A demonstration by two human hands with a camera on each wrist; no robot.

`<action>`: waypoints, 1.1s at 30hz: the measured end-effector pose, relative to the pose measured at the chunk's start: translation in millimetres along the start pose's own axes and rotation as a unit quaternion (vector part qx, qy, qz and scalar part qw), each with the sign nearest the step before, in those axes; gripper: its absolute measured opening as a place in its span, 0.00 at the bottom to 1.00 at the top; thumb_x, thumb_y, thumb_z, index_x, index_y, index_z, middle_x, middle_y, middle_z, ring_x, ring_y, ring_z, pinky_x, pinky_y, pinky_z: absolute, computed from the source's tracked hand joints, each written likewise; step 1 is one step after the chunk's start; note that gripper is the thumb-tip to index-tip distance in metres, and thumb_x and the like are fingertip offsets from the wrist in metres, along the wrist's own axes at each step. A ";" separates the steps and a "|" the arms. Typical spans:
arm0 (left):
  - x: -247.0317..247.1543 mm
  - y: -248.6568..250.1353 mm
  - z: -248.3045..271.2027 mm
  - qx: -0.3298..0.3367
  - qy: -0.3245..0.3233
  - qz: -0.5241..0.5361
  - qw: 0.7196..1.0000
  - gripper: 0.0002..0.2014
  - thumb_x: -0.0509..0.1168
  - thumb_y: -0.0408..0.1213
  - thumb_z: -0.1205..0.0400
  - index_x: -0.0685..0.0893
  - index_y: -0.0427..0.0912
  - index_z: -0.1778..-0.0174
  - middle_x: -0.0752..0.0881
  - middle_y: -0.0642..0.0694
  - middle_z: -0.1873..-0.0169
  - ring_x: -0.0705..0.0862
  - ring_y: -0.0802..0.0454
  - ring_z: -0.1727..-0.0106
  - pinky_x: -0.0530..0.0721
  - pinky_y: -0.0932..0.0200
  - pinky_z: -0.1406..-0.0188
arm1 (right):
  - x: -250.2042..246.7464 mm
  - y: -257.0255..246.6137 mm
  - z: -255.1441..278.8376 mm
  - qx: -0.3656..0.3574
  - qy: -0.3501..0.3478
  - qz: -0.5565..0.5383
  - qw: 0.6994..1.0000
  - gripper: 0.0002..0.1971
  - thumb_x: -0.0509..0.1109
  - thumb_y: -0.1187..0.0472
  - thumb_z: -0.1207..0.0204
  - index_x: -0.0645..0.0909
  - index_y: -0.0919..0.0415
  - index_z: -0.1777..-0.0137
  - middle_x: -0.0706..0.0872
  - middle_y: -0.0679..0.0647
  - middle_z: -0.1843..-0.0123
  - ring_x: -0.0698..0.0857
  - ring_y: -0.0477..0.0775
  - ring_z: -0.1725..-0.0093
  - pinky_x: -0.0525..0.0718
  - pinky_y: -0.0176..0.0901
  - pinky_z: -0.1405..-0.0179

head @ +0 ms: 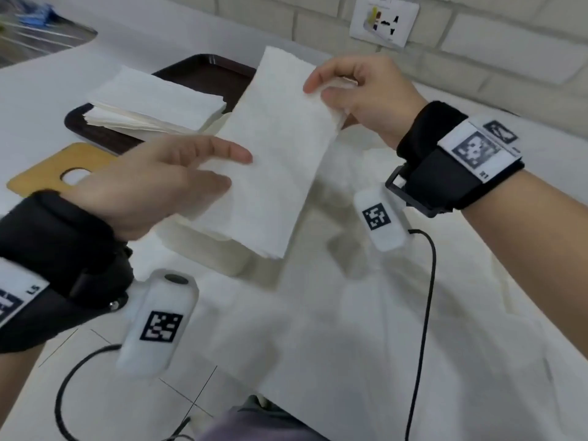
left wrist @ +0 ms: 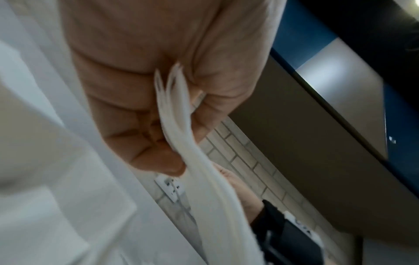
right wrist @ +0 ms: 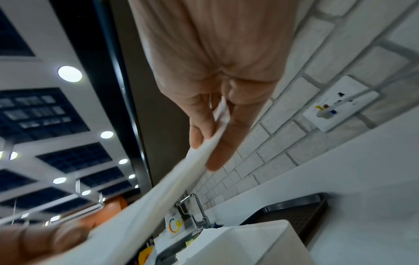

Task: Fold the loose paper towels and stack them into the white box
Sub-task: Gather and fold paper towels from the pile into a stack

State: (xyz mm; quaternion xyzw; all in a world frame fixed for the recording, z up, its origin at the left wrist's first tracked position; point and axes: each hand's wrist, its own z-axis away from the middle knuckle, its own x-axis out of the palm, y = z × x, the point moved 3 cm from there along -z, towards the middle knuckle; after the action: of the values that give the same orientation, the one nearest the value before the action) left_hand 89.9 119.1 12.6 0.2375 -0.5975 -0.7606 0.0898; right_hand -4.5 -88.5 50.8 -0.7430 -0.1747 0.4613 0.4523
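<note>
Stack of paper towels [head: 152, 100] sits on the dark tray [head: 203, 71] far left. My left hand [head: 152, 186] pinches the near end of a folded paper towel [head: 270, 160], held up over the counter [head: 477, 281]; my right hand [head: 359, 97] pinches its far corner.

White desk [head: 525, 237] against a tiled wall. Lying directly on it: a dark brown tray [head: 203, 70] at the far left bearing a stack of paper towels [head: 152, 100]; a tan board [head: 47, 173] with a round hole, just beside the tray; loose white paper sheets [head: 366, 329] spread across the near side.
</note>
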 end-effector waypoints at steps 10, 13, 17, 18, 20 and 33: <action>-30.0 -32.6 -41.0 -0.081 0.076 -0.355 0.928 0.23 0.72 0.33 0.26 0.78 0.52 0.36 0.76 0.48 0.41 0.73 0.50 0.44 0.70 0.59 0.45 | 75.2 22.2 -58.8 -0.020 -0.086 0.310 0.947 0.22 0.59 0.75 0.24 0.79 0.56 0.34 0.72 0.55 0.27 0.70 0.54 0.26 0.63 0.26 0.37; -27.9 -44.8 -44.7 -0.141 0.027 -0.395 0.907 0.25 0.73 0.36 0.27 0.76 0.54 0.35 0.74 0.49 0.45 0.73 0.50 0.48 0.69 0.60 0.52 | 92.8 31.3 -64.6 0.035 -0.178 0.397 0.900 0.22 0.58 0.73 0.22 0.77 0.56 0.31 0.68 0.60 0.24 0.71 0.59 0.27 0.70 0.38 0.36; -20.1 -49.0 -50.3 -0.176 -0.031 -0.448 0.876 0.28 0.73 0.36 0.26 0.73 0.50 0.30 0.73 0.50 0.51 0.74 0.50 0.52 0.71 0.60 0.54 | 112.0 39.7 -67.6 0.066 -0.245 0.504 0.826 0.19 0.56 0.71 0.19 0.74 0.63 0.29 0.74 0.62 0.28 0.78 0.61 0.33 0.77 0.42 0.41; -18.8 -49.5 -52.5 -0.180 -0.043 -0.464 0.866 0.29 0.72 0.37 0.26 0.73 0.49 0.29 0.73 0.51 0.51 0.73 0.50 0.51 0.71 0.61 0.53 | 116.9 44.2 -68.1 0.066 -0.258 0.522 0.810 0.18 0.57 0.71 0.20 0.76 0.63 0.31 0.77 0.62 0.31 0.80 0.62 0.37 0.79 0.44 0.43; -16.5 -50.3 -56.2 -0.187 -0.067 -0.495 0.846 0.30 0.72 0.38 0.25 0.71 0.48 0.27 0.72 0.51 0.49 0.72 0.51 0.48 0.70 0.62 0.50 | 127.0 51.6 -68.7 0.053 -0.275 0.542 0.792 0.19 0.60 0.71 0.23 0.77 0.62 0.34 0.80 0.61 0.34 0.82 0.63 0.41 0.83 0.49 0.44; -9.0 -45.9 -60.1 -0.106 -0.123 -0.637 0.753 0.20 0.59 0.52 0.19 0.76 0.57 0.30 0.70 0.50 0.28 0.65 0.49 0.26 0.65 0.56 0.28 | 128.4 43.7 -66.0 -0.002 -0.245 0.573 0.782 0.17 0.59 0.63 0.19 0.72 0.63 0.31 0.74 0.58 0.31 0.77 0.60 0.34 0.75 0.46 0.43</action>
State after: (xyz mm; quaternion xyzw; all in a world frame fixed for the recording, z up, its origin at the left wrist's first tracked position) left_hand 132.6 83.2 -39.2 0.4566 -0.2289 -0.7228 -0.4655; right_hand 110.2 -58.4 -42.4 -0.5691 0.1770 0.8017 0.0456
